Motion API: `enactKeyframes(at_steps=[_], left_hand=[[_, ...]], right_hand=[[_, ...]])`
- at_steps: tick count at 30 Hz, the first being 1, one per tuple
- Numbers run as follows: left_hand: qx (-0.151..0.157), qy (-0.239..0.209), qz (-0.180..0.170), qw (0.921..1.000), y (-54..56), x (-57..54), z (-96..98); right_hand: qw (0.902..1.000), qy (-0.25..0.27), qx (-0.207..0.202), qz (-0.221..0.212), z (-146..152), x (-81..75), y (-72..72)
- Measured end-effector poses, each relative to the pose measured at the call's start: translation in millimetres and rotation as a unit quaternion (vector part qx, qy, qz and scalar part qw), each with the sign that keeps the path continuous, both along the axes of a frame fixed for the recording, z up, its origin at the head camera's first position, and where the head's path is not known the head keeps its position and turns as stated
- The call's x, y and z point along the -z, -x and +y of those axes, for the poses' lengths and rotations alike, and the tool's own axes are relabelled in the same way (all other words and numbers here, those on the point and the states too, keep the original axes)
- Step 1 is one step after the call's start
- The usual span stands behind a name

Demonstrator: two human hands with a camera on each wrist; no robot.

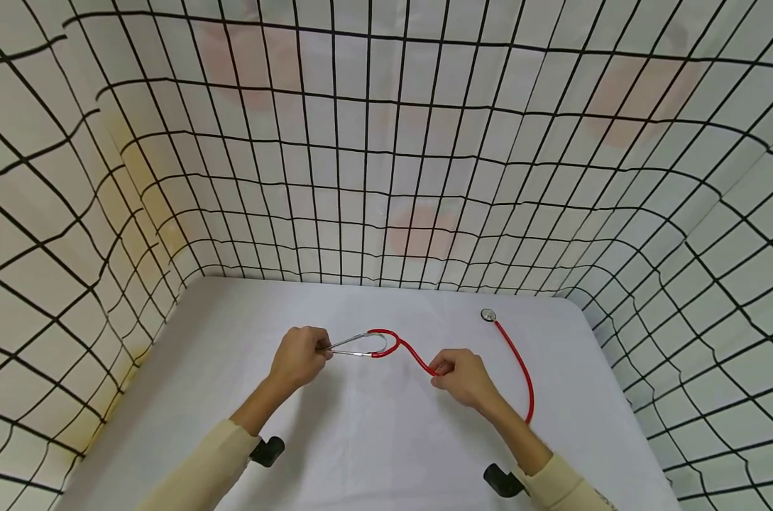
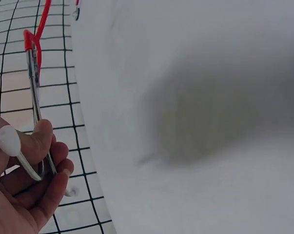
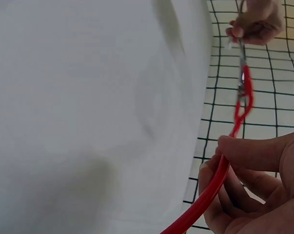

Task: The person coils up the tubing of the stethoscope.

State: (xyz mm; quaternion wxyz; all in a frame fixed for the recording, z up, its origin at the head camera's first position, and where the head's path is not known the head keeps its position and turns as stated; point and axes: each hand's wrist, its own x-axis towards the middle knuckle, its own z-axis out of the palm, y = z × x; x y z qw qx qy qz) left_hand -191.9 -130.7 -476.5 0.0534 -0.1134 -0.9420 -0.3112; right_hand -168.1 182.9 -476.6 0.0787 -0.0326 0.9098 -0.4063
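Note:
A stethoscope with red tubing [image 1: 414, 353] stretches between both hands above the white table. My left hand [image 1: 300, 355] grips its metal ear tubes near the earpieces; a white eartip [image 2: 9, 141] sticks out past the thumb in the left wrist view. Further along, my right hand [image 1: 464, 377] pinches the red tube just below the fork, thumb against curled fingers. From there the tubing passes behind the right forearm and curves back up to the round chest piece [image 1: 488, 315], which lies at the table's far right.
A white cloth covers the table [image 1: 373, 440]. Black wire grid [image 1: 386, 156] walls rise at the back and both sides, with white sheeting behind them. Dark wrist camera mounts [image 1: 267, 451] sit under both forearms by the cream sleeves [image 1: 197, 468].

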Motion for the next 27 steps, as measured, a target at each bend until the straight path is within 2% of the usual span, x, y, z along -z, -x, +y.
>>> enactKeyframes(at_steps=[7, 12, 16, 21, 27], left_hand=[[0.013, 0.027, -0.008, 0.9995, -3.8, 4.3, -1.9], [0.045, 0.027, -0.009, 0.9986, -8.0, 5.4, 5.9], [0.091, 0.022, -0.015, 0.9955, -16.1, 0.1, 17.3], [0.152, 0.0, -0.019, 0.9882, -23.9, -13.2, 33.0], [0.184, -0.02, -0.027, 0.9824, -27.0, -29.1, 47.0]], right_hand=[[0.9989, 0.002, 0.007, 0.046, 8.9, -28.2, 6.9], [0.9976, 0.013, -0.013, 0.067, 8.4, -51.3, 13.5], [0.9968, 0.033, -0.05, 0.052, 4.8, -63.9, 17.8], [0.9923, 0.078, -0.094, 0.021, -1.0, -71.3, 23.5], [0.9864, 0.125, -0.104, -0.026, -5.0, -68.1, 26.9]])
